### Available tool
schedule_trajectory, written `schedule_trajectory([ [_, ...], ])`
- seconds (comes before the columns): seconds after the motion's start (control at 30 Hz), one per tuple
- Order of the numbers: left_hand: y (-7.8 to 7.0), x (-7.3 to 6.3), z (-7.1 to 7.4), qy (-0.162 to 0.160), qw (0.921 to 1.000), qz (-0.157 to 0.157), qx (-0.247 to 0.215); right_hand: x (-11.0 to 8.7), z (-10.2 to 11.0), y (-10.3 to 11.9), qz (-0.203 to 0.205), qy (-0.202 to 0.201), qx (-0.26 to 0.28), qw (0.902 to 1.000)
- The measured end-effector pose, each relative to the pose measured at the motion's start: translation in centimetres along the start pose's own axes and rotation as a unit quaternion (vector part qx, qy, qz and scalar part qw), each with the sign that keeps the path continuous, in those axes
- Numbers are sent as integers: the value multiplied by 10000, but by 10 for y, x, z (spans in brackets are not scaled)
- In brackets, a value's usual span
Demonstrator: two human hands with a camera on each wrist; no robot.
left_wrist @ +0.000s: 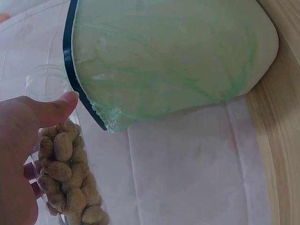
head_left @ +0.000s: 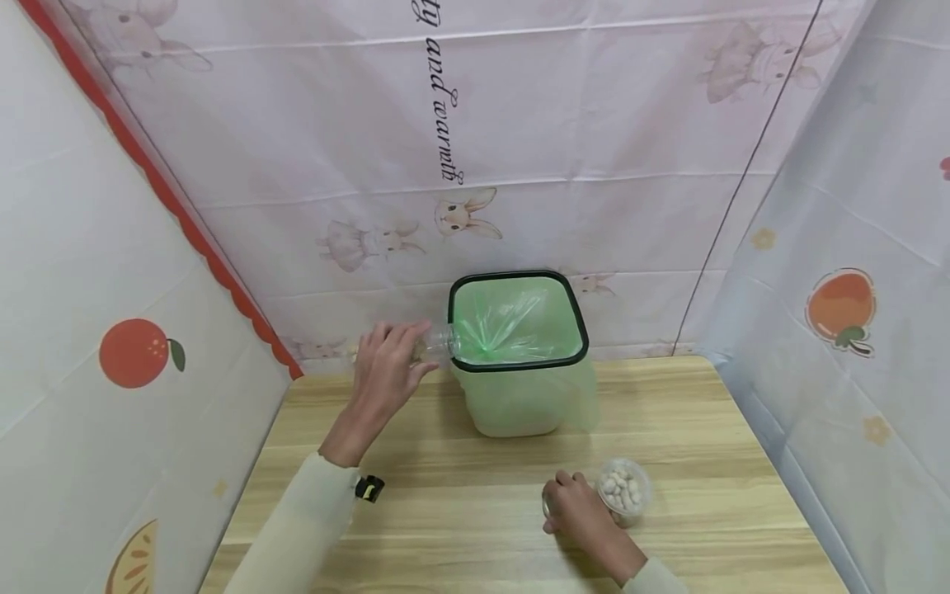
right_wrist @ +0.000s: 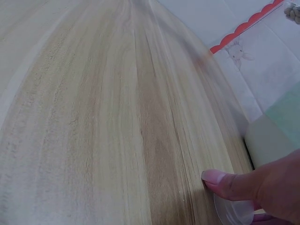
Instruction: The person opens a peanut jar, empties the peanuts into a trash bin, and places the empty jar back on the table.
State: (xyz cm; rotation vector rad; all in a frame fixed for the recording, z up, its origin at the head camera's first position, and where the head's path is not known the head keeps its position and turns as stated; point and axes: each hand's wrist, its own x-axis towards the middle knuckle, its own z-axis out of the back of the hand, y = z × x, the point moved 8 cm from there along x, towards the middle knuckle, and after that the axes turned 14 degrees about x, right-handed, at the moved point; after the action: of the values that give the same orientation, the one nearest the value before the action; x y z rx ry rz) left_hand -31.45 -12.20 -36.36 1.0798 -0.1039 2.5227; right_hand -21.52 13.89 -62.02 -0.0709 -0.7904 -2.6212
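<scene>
My left hand [head_left: 389, 363] grips a clear plastic bottle [head_left: 443, 340] lying on its side in the air. Its mouth reaches the left edge of the black rim of a bin [head_left: 519, 412]. Unshelled peanuts [left_wrist: 70, 173] fill the lower part of the bottle, and the thumb lies near its neck. A translucent green bag [head_left: 512, 322] lines the bin. Low over the wooden table, my right hand [head_left: 582, 511] holds a small clear round piece [right_wrist: 232, 211], like a lid, between thumb and fingers; the palm side is hidden in the head view.
Right beside my right hand stands an uncapped clear jar [head_left: 623, 492] of pale oval pieces. The wooden table [head_left: 445, 528] is bounded by a printed cloth [head_left: 564, 148] at the back and by more cloth at both sides. The bin stands close to the back cloth.
</scene>
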Motion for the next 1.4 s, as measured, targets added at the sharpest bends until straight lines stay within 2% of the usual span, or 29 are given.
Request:
schedule_trajectory([
  [0.23,-3,1,0,-165,9988,-149,430,-2,0,0,11,-49,-39,10000],
  [0.53,-6,6,2,-226,9951,-358,899,-2,3,-1,-1,-92,0,10000],
  [1.03,-6,9,1,-384,9926,-448,1065,-2,0,-3,-151,-56,85,9998],
  [1.4,-8,8,1,-556,9861,-601,1443,-1,0,-2,-123,-32,79,9999],
])
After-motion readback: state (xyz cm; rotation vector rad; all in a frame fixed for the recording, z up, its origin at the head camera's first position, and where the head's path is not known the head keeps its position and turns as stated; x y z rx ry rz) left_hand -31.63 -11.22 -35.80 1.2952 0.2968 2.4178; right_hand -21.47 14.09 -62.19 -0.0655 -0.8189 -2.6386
